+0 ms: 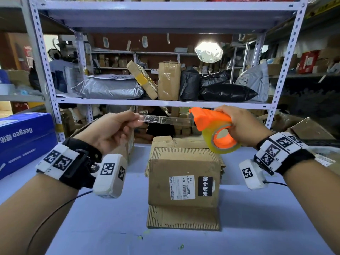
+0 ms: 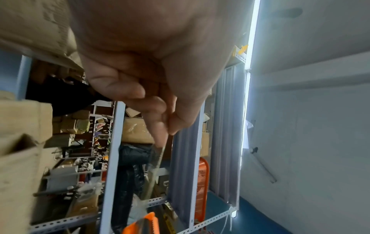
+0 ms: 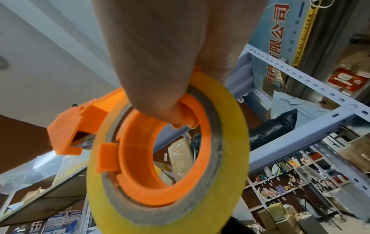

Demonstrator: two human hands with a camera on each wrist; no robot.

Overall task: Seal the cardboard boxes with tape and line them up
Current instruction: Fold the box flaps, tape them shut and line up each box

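Both hands are raised above the counter [image 1: 92, 227], with a strip of clear tape [image 1: 165, 120] stretched level between them. The left hand [image 1: 110, 131] pinches the free end of the strip between thumb and fingertips; the left wrist view shows the thumb and forefinger pressed together on the thin edge of the tape. The right hand [image 1: 242, 124] grips the orange tape dispenser [image 1: 207, 117], its fingers wrapped through the orange core, with the yellowish tape roll [image 1: 220, 144] hanging below the hand.

Directly under the strip, a cardboard box [image 1: 184, 181] sits on the counter, touched by neither hand. It carries a white shipping label and a black sticker with white characters on its near face. Its flaps look worn and ragged, and one lies flat on the counter in front of it. A second cardboard box [image 1: 127, 144] stands behind the left hand, mostly hidden.

A blue carton [image 1: 24, 140] rests at the left edge of the counter. Behind the counter, a metal shelf [image 1: 161, 102] holds grey and black mailing bags and taped parcels.
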